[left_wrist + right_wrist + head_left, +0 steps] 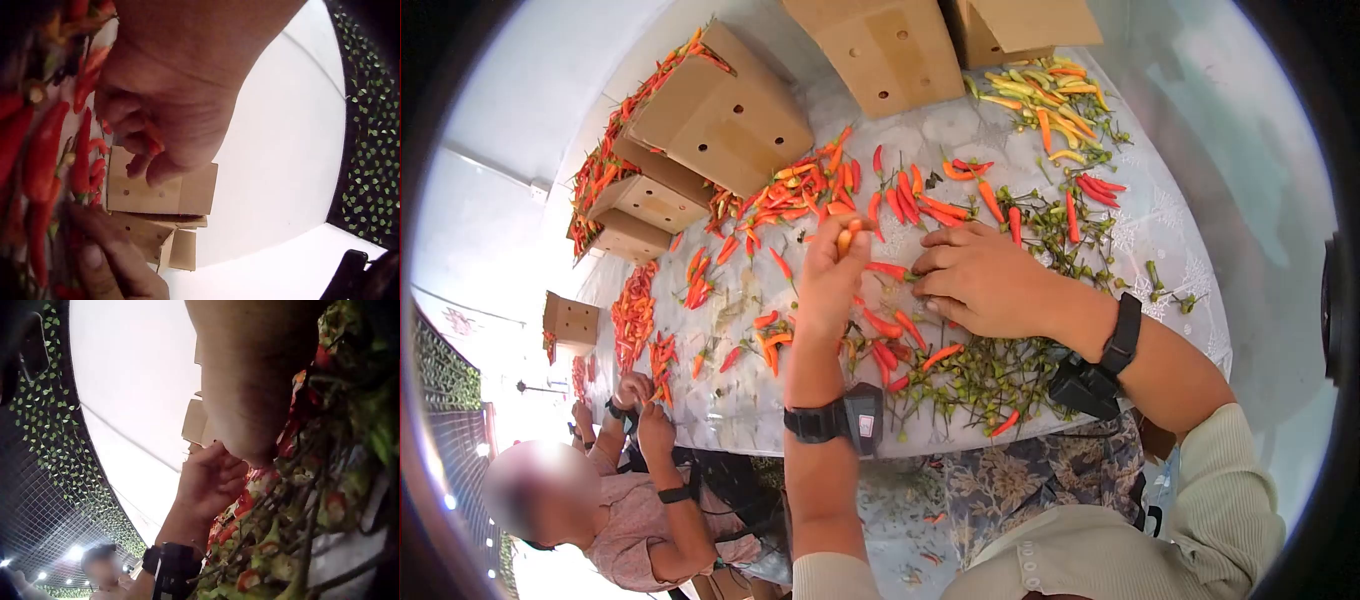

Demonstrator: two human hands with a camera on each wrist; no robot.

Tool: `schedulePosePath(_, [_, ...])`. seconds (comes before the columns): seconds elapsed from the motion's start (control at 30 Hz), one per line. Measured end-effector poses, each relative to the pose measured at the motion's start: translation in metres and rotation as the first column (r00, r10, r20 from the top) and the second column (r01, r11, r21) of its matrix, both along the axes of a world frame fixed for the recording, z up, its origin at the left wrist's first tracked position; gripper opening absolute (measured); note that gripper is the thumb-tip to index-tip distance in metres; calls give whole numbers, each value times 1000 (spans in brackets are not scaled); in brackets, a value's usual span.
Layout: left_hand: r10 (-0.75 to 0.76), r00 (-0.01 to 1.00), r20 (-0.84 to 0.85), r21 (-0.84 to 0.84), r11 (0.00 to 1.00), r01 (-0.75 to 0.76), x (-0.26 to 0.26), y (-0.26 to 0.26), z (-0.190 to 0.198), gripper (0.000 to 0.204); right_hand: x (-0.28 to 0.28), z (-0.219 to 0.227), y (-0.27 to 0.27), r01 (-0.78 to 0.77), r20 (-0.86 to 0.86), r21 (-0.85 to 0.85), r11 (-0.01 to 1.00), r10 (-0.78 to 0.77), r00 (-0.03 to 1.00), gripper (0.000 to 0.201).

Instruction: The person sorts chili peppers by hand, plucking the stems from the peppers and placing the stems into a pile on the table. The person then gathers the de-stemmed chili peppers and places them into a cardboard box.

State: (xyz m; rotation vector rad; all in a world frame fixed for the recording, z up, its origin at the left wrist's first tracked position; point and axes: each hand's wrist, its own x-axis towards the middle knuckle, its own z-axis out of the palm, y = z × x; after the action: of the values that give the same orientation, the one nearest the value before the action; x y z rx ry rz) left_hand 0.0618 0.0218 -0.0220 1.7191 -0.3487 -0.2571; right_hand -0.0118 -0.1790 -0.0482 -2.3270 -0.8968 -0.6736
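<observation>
My left hand is raised over the table, its curled fingers gripping an orange-red chili pepper. To its right, my right hand is low over the tabletop, palm down with bent fingers. A red chili pepper lies between the hands, its green stem end right at the right fingertips; I cannot tell if they pinch it. Loose red and orange chili peppers are spread beyond the hands. Under and beside the right forearm is a pile of picked green stems.
Cardboard boxes stand along the far side, some heaped with red chilies. Yellow and orange chilies lie at the back right. At the left, another person handles chilies at the same table, which has a patterned cover.
</observation>
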Motion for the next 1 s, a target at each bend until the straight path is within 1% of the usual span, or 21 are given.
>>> schedulePosePath(0.07, [-1, 998, 62, 75, 997, -3, 0, -1, 1, 16, 4, -3, 0, 11, 10, -7, 1000, -11, 1000, 13])
schedulePosePath(0.1, [-2, 996, 91, 114, 993, -8, 0, -1, 1, 17, 5, 1, -1, 13, -42, 2, 1000, -13, 999, 12])
schedulePosePath(0.17, [-35, 996, 78, 193, 981, 19, 0, 0, 3, 15, 7, 8, -3, 16, -157, 25, 1000, -12, 987, 12])
schedulePosePath(0.2, [-51, 996, 69, 231, 972, 34, -1, 0, 4, 14, 4, 12, -2, 34, -160, 108, 994, -16, 987, 11])
schedulePosePath(0.27, [-134, 984, 115, 257, 961, 101, -6, -1, 4, 17, -1, 20, -1, 73, -163, 267, 961, -29, 986, 11])
schedulePosePath(0.3, [-176, 974, 143, 268, 954, 133, -7, -2, 6, 19, -1, 19, -1, 83, -148, 317, 945, -37, 988, 10])
schedulePosePath(0.37, [-223, 951, 214, 232, 957, 173, -3, 0, -1, 22, 1, 17, -1, 96, -116, 409, 907, -52, 992, 9])
schedulePosePath(0.4, [-243, 937, 252, 214, 958, 191, -2, 0, -2, 23, 1, 19, -1, 95, -129, 418, 903, -45, 991, 10])
schedulePosePath(0.5, [-288, 914, 285, 150, 955, 254, -1, -1, -2, 18, -1, 21, 0, 101, -188, 465, 880, -13, 982, 11])
schedulePosePath(0.57, [-296, 944, 148, 113, 953, 281, -8, -1, 3, 16, -4, 24, 1, 112, -246, 511, 852, 20, 969, 14])
schedulePosePath(0.6, [-301, 950, 80, 92, 951, 293, -10, -1, 5, 15, -4, 23, 2, 108, -244, 521, 847, 26, 969, 16])
schedulePosePath(0.67, [-340, 937, 81, 111, 937, 330, -10, -3, 7, 15, -2, 22, 3, 96, -233, 536, 839, 38, 972, 19])
schedulePosePath(0.7, [-357, 930, 83, 120, 930, 346, -10, -3, 8, 16, -2, 23, 3, 124, -282, 540, 832, 41, 959, 21])
schedulePosePath(0.77, [-342, 939, 33, 69, 938, 339, -12, -6, 8, 19, -3, 23, 4, 176, -373, 546, 819, 50, 927, 23])
schedulePosePath(0.8, [-336, 942, 4, 43, 941, 335, -13, -7, 8, 20, -1, 21, 3, 167, -321, 505, 847, 4, 947, 23])
schedulePosePath(0.87, [-349, 937, 1, 29, 937, 349, -12, -7, 7, 22, 3, 15, 1, 165, -215, 419, 893, -79, 973, 22])
schedulePosePath(0.97, [-364, 931, -25, 47, 930, 365, -15, -6, 9, 23, 7, 11, -5, 127, -121, 330, 935, -91, 988, 20])
schedulePosePath(1.0, [-367, 929, -32, 58, 928, 369, -15, -6, 10, 24, 6, 12, -4, 120, -169, 382, 916, -59, 984, 20])
